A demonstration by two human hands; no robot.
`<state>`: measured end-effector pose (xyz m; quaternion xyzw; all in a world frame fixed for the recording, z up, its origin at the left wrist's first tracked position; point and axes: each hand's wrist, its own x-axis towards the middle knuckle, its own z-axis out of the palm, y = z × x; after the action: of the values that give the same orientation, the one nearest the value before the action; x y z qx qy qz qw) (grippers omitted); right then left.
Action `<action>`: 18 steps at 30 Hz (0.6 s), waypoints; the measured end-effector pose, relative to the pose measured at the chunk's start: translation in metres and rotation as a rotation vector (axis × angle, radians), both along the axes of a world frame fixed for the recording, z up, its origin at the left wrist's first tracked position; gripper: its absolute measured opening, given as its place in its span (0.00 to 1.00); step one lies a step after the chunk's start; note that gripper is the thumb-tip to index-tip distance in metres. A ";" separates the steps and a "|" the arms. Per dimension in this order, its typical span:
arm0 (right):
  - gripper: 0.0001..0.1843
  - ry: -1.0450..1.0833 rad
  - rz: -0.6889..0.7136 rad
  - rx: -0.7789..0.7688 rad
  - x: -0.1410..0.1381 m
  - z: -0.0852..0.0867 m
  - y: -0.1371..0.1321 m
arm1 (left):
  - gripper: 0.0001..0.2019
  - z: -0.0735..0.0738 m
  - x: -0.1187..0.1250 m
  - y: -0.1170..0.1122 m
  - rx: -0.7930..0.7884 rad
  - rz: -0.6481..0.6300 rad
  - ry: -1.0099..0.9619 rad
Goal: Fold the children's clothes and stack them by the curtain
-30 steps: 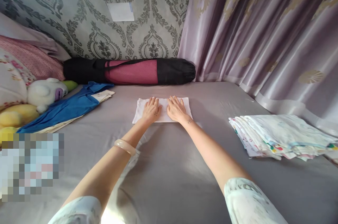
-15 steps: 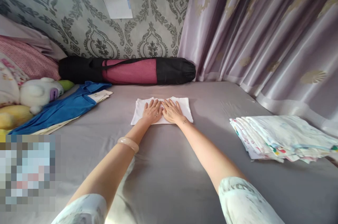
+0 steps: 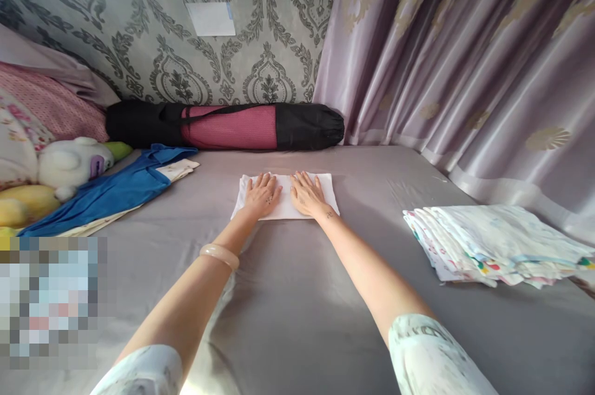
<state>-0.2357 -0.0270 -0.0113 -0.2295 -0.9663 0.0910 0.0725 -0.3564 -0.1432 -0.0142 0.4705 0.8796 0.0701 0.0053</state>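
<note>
A white folded cloth [image 3: 285,203] lies flat on the grey bed sheet [image 3: 297,296], straight in front of me. My left hand [image 3: 263,194] rests palm down on its left half, fingers stretched out and slightly spread. On the right half lies my right hand [image 3: 307,193], also flat with its fingers extended. A strip of bare cloth shows between the two hands. Neither hand grips anything.
Folded printed cloths [image 3: 493,240] are stacked at the right. Blue clothing [image 3: 121,187] and plush toys [image 3: 69,165] lie on the left. A black and pink rolled bag [image 3: 227,126] runs along the wall, and a curtain [image 3: 446,72] hangs at the right.
My hands have slid apart on the white cloth, the left one to the left and the right one slightly to the right. The cloth has stayed in place.
</note>
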 end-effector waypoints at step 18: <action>0.31 0.003 -0.092 -0.030 0.019 0.002 0.016 | 0.31 0.003 -0.012 -0.022 -0.002 0.082 0.033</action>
<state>-0.2170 -0.0114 -0.0090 -0.2747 -0.9531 0.1024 0.0747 -0.3684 -0.1648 -0.0112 0.4352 0.8981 0.0618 -0.0114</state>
